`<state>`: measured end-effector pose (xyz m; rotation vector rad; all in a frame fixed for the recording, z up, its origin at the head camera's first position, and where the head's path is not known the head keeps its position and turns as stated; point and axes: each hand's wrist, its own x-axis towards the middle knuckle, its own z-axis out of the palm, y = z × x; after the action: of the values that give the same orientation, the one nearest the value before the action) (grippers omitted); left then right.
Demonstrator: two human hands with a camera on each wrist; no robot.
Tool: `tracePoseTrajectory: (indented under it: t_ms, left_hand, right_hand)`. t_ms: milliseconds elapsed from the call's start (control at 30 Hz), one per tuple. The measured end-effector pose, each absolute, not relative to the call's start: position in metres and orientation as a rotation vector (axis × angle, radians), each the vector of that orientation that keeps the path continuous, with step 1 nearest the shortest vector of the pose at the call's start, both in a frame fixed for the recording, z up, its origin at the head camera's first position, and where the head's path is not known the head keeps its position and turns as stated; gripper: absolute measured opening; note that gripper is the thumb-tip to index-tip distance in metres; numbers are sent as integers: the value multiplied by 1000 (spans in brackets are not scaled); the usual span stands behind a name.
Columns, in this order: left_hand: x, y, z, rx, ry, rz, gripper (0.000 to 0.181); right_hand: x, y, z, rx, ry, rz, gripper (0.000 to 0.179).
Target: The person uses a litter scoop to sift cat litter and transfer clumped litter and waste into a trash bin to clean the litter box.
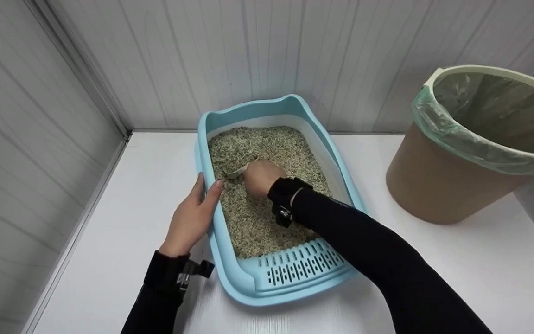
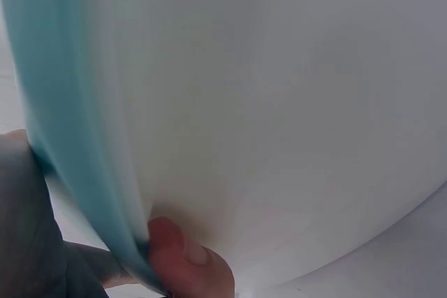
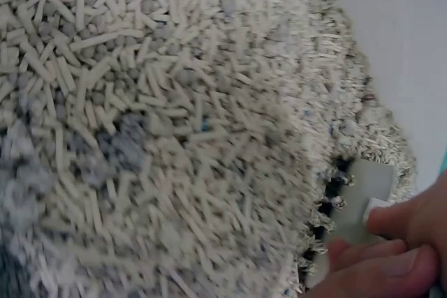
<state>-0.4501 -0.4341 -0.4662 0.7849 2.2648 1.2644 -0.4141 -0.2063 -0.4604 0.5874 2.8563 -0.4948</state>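
Observation:
A light-blue cat litter box (image 1: pixel 224 239) stands on the white surface, filled with pale pellet litter (image 1: pixel 257 227). My left hand (image 1: pixel 192 217) grips the box's left rim, its thumb (image 2: pixel 188 259) over the inner side and the fingers outside. Over the litter, my right hand (image 1: pixel 262 177) holds a pale litter scoop (image 1: pixel 236 173). In the right wrist view the fingers curl at the scoop (image 3: pixel 369 190), whose slotted edge is partly sunk in the pellets near the box's white inner wall. The handle is mostly hidden by the hand.
A brown bin (image 1: pixel 443 185) with a translucent green liner (image 1: pixel 461 137) stands to the right of the box. White panelled walls (image 1: pixel 267 51) close off the back and left. The box's near end has a slotted blue ledge (image 1: pixel 295 278).

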Motion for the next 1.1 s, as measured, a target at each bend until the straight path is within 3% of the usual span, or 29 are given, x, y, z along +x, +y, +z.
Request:
tracePoseTrajectory:
  t_ms: [867,1100]
  left_hand:
    - [-451,-435,-465,784,2260,1249,106]
    - [-451,-435,-465,779,2257,1232,107]
  right_hand:
    - [-386,-208,-455,557,2991,-573,59]
    - [-359,-203,-435,685,3018,-689,46]
